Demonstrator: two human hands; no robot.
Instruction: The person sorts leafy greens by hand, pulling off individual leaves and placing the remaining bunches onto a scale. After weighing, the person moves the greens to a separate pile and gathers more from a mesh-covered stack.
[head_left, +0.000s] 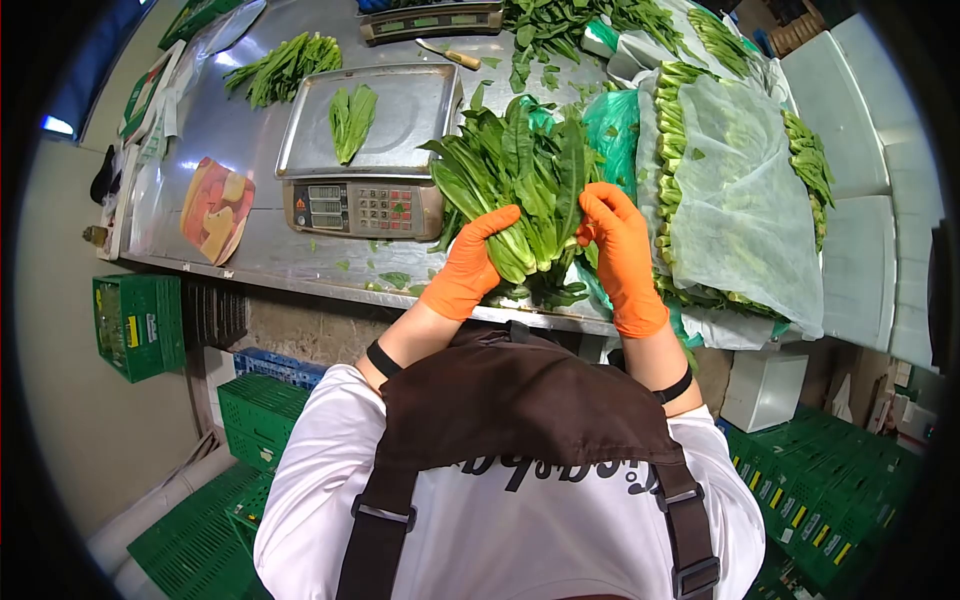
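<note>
My left hand (470,262), in an orange glove, is wrapped round a bunch of long leafy greens (515,170) near the table's front edge. My right hand (622,258), gloved alike, pinches at a leaf (572,180) on the bunch's right side; the exact grip is partly hidden. Left of the bunch stands a scale (365,208) with a metal pan (300,150). On the pan lies a small piece of greens (352,122). Green plastic bags (612,135) lie beyond my right hand.
Stacked greens (668,170) under a translucent sheet (735,200) fill the right side. Another bunch (290,68), a wooden-handled knife (462,60) and a second scale (432,24) sit farther back. A patterned sheet (217,212) lies left. Green crates (262,415) stand below the table.
</note>
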